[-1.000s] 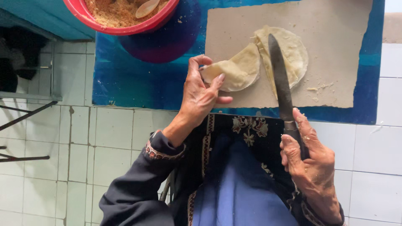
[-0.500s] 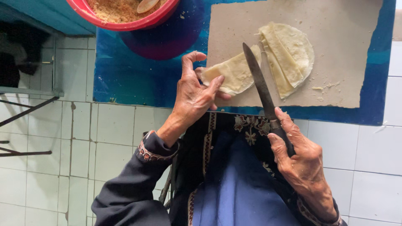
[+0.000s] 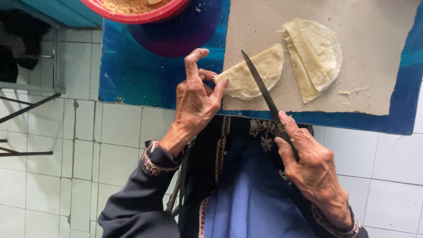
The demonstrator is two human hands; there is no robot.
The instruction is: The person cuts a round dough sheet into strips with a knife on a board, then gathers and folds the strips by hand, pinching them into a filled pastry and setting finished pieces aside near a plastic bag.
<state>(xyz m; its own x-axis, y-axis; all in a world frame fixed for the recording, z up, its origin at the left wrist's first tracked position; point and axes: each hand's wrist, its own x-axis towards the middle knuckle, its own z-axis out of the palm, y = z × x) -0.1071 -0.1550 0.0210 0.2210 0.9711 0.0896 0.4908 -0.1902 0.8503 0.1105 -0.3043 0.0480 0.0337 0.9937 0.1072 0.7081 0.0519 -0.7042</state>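
Pale dough half (image 3: 255,72) pinched at its edge by left hand (image 3: 196,99), right hand (image 3: 313,167) gripping knife (image 3: 264,90)

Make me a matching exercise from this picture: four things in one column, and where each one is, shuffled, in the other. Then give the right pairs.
Things:
1. knife
2. red bowl
3. folded dough half-round
4. folded dough sheets

Places:
A. at the top edge, on the blue table
B. pinched at its left tip by the left hand
C. in the right hand, blade laid across a dough piece
D. lying untouched, farther right on the grey board

Pairs: 1-C, 2-A, 3-B, 4-D
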